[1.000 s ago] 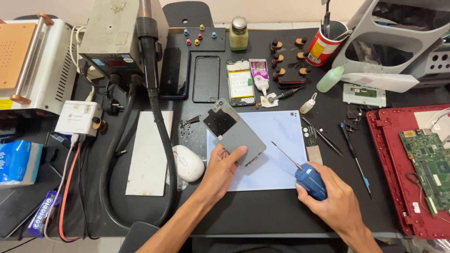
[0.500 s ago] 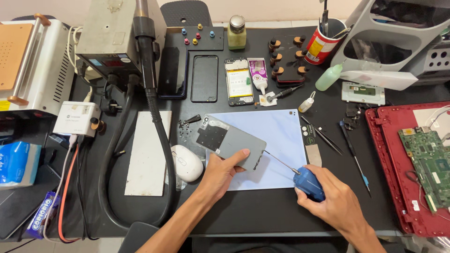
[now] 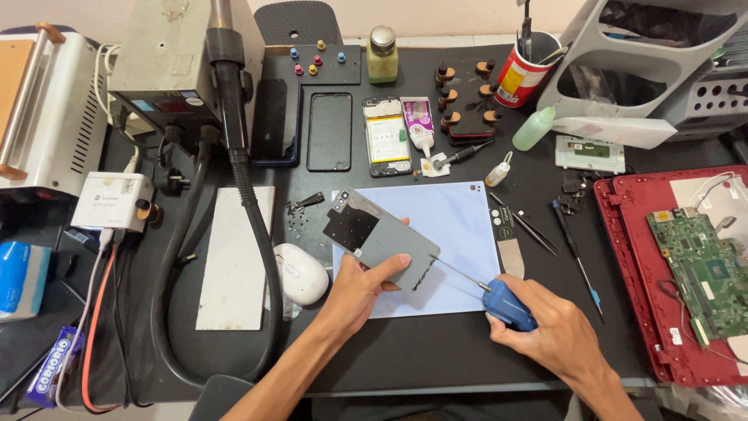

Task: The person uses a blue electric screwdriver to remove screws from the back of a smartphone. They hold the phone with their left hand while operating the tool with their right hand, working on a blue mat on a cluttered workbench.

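Left hand [image 3: 362, 287] should grip the grey phone back [image 3: 382, 238] steady while right hand [image 3: 549, 331], wrapped around the blue screwdriver [image 3: 506, 302], pokes gently at its edge mid-frame.

The phone back [image 3: 383, 243] looks like smooth, matt grey plastic; the screwdriver [image 3: 499, 300] has a thin shiny metal rod; the surface [image 3: 436, 351] is matt black.
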